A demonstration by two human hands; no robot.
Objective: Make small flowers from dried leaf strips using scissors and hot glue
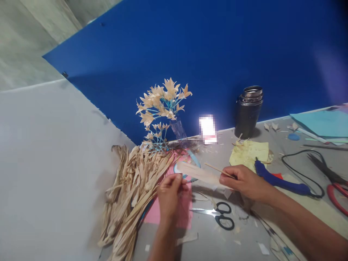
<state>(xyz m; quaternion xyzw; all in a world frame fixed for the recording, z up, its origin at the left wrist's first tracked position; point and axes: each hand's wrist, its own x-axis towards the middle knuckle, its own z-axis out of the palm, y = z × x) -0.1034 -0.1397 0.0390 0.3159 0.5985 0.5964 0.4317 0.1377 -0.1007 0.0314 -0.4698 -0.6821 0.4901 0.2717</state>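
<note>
My right hand (241,181) is closed around a thin straw-coloured stick (214,167), whose free end points up and left. A pale dried husk strip (198,172) reaches from beneath those fingers toward the left, its far end near a roll of light-blue tape (195,158). Just below that end, my left hand (170,190) has thumb and fingers pinched together; what they hold is too small to make out. Black-handled scissors (224,216) lie on the table below and between my hands. Pink paper (185,214) lies under my left hand.
A bundle of dried husks (127,199) lies at left. Behind it, husk flowers (163,99) stand in a clear vase (178,129). A dark flask (248,112), yellow paper (250,152), a blue glue gun (280,181) and red-handled scissors (335,195) are at right. A blue panel (231,47) rises behind.
</note>
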